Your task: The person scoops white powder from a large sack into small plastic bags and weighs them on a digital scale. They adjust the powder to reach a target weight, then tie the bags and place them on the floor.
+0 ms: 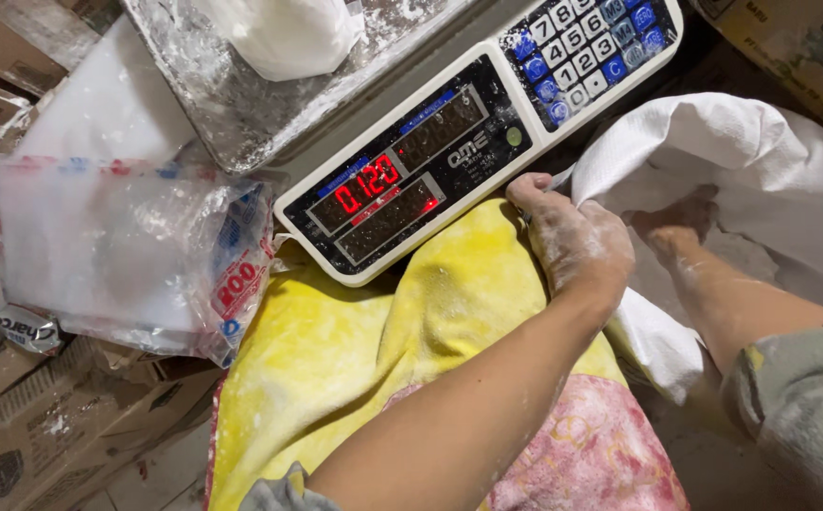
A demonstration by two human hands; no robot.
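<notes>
My left hand (pixel 577 241), dusted with white powder, grips the rim of a large white woven sack (pixel 743 151) just below the scale. My right hand (pixel 678 227) reaches down inside the sack's open mouth, its fingers hidden by the sack wall and the powder. A white digital scale (pixel 449 142) with a red lit display and a blue keypad stands right above my left hand. On its powder-smeared steel pan (pixel 232 104) lies a small white filled bag (pixel 284 33).
A yellow cloth (pixel 355 350) covers my lap under the scale's front edge. A stack of clear plastic bags (pixel 118 251) with red and blue print lies at the left. Cardboard boxes (pixel 52 426) sit at the lower left and another box (pixel 799 38) at the upper right.
</notes>
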